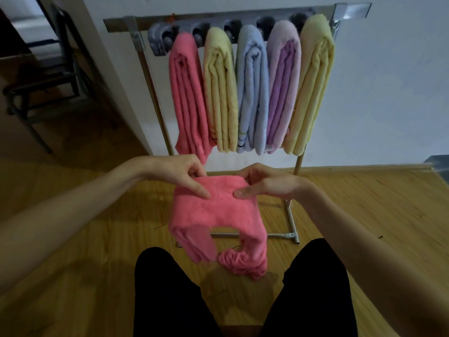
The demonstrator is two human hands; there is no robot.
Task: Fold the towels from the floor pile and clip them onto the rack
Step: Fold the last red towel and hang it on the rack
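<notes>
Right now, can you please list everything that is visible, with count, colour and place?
hanging towels: five, pink, yellow, blue, purple, yellow, clipped side by side on the rack
rack: one, silver metal, against the white wall
empty clip: one, grey, left end of the rack
held towel: one, pink, partly folded, between both hands
chair: one, dark, far left
floor: wooden, brown
legs: two, black trousers, bottom
left hand: pinches the held towel's top edge
right hand: grips the same edge

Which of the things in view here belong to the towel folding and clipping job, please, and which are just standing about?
Part of the job: pink towel held by left hand and right hand; rack; five hung towels, e.g. blue towel.

Just about: dark chair.
</notes>
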